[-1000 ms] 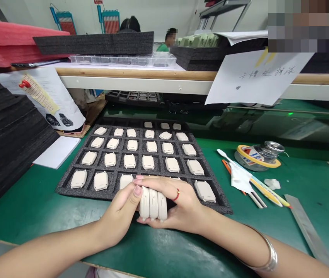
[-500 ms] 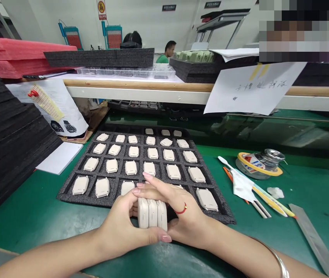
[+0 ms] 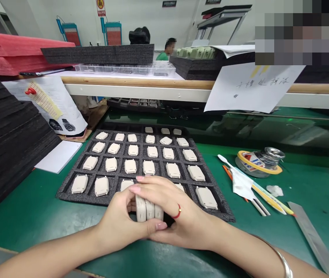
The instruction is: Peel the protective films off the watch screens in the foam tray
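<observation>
Three cream watch-case shells (image 3: 148,208) stand on edge, side by side, at the near edge of a black foam tray (image 3: 65,184). My left hand (image 3: 120,224) presses them from the left, its thumb curled beneath. My right hand (image 3: 176,212), with a red ring, covers them from the top and right. Both hands grip the small stack together. The tray holds several more cream shells (image 3: 148,167), each lying flat in its own pocket.
Stacked black foam sheets (image 3: 4,143) rise at the left. To the right lie a tape roll (image 3: 258,160), swabs and pencils (image 3: 254,185) and a steel ruler (image 3: 312,235). A shelf (image 3: 141,83) with a hanging paper note (image 3: 251,88) crosses the back; a person sits behind it.
My right fingers, lifted half a second ago, have come back down over the shells. My left thumb now curls under the stack. The stack stays at the tray's near edge.
</observation>
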Action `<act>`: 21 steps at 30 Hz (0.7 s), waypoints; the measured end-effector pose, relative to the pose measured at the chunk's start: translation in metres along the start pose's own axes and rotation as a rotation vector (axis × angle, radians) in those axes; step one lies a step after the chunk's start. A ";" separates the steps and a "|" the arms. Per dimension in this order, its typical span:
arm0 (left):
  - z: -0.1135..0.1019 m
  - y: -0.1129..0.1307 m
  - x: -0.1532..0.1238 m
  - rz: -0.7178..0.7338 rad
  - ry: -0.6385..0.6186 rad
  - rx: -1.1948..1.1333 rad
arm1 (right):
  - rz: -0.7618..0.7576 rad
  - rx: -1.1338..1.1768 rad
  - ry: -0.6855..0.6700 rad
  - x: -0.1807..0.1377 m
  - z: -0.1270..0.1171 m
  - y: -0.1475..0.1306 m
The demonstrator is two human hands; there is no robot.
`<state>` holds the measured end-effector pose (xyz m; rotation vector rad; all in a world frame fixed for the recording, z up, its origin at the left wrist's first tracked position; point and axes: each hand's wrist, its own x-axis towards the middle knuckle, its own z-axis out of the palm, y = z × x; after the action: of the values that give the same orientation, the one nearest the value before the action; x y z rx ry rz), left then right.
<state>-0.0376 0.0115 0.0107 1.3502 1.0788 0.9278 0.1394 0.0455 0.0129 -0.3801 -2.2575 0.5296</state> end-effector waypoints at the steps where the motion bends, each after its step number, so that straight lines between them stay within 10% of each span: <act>1: -0.001 0.000 0.000 0.022 0.014 0.032 | 0.026 0.051 0.006 0.001 -0.003 -0.002; 11: -0.007 -0.001 -0.002 0.254 -0.040 0.276 | 0.689 0.761 0.145 -0.002 0.001 0.007; 21: -0.009 -0.011 0.005 0.618 -0.091 0.260 | 0.737 0.853 0.034 0.001 0.010 -0.003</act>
<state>-0.0456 0.0187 0.0001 1.9821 0.7317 1.1783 0.1308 0.0414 0.0088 -0.7410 -1.5887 1.7447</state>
